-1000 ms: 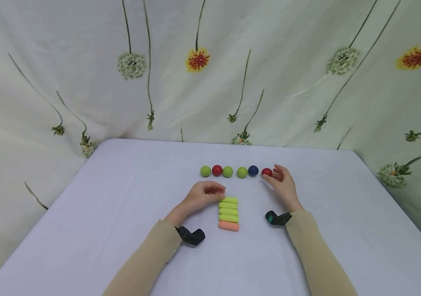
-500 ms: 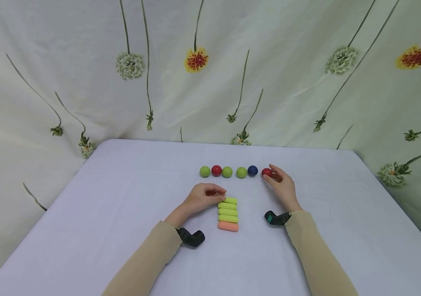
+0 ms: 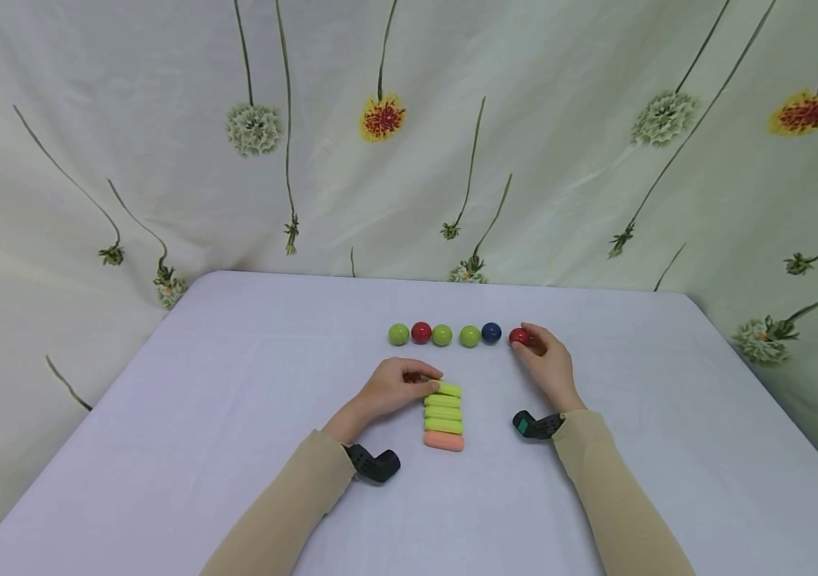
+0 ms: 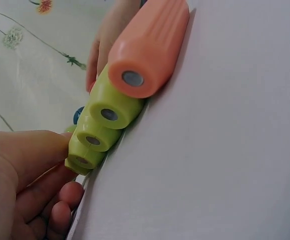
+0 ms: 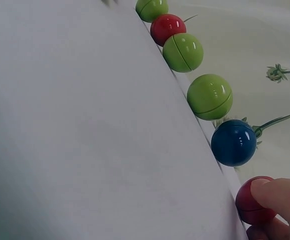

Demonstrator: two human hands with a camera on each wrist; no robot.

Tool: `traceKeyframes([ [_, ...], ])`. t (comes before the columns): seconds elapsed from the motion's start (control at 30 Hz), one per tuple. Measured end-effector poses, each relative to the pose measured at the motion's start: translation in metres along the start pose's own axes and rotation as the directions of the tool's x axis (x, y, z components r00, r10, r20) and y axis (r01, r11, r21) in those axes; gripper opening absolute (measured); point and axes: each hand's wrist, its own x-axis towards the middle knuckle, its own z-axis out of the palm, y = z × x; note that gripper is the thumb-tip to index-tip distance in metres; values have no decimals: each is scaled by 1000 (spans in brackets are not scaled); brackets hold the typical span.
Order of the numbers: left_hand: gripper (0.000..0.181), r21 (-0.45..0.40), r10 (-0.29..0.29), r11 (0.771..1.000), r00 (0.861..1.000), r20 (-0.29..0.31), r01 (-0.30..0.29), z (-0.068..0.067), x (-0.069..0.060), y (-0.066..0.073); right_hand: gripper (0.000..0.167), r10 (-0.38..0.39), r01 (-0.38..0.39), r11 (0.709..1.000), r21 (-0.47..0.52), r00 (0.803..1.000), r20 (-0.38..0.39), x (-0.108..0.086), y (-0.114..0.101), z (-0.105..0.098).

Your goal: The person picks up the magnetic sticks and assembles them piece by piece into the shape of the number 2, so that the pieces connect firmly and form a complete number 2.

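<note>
My left hand (image 3: 397,386) pinches the farthest yellow-green magnetic stick (image 3: 449,390) by its left end, between thumb and fingers. That stick lies slightly askew at the far end of a row of yellow-green sticks (image 3: 443,413). Nearest me in the row is an orange stick (image 4: 150,50), with a round metal disc in its end, as in the others. My right hand (image 3: 551,364) holds a red ball (image 5: 252,202) on the table, its thumb pressed on the near side. Just left of this ball sits a blue ball (image 5: 233,143), apart from it.
Further left in the line of balls are a green ball (image 3: 469,336), another green ball (image 3: 441,334), a second red ball (image 3: 421,333) and a green ball (image 3: 398,334) at the end. A white cloth (image 3: 236,416) covers the table. Behind it hangs a flowered curtain (image 3: 560,200).
My right hand's fingers have come in around the red ball. The left hand has shifted slightly right, and the farthest stick has turned a little askew. The other balls and sticks stay put.
</note>
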Motion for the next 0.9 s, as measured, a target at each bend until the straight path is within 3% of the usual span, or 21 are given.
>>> traceKeyframes([
  [0.23, 18, 18, 14, 1000, 1000, -3, -14, 1, 1, -1, 52, 41, -41, 999, 21, 999, -16, -1, -2, 0],
  [0.43, 20, -71, 25, 997, 1000, -19, -26, 0, 6, -6, 56, 87, -84, 992, 91, 996, -26, -2, -3, -2],
  [0.63, 21, -200, -55, 979, 997, -59, 42, -1, 15, -8, 52, 99, -95, 987, 133, 995, -27, -2, -4, -2],
  [0.9, 21, -279, -118, 956, 990, -71, 94, 1, 25, -8, 52, 86, -88, 985, 149, 996, 23, -4, -5, -1],
])
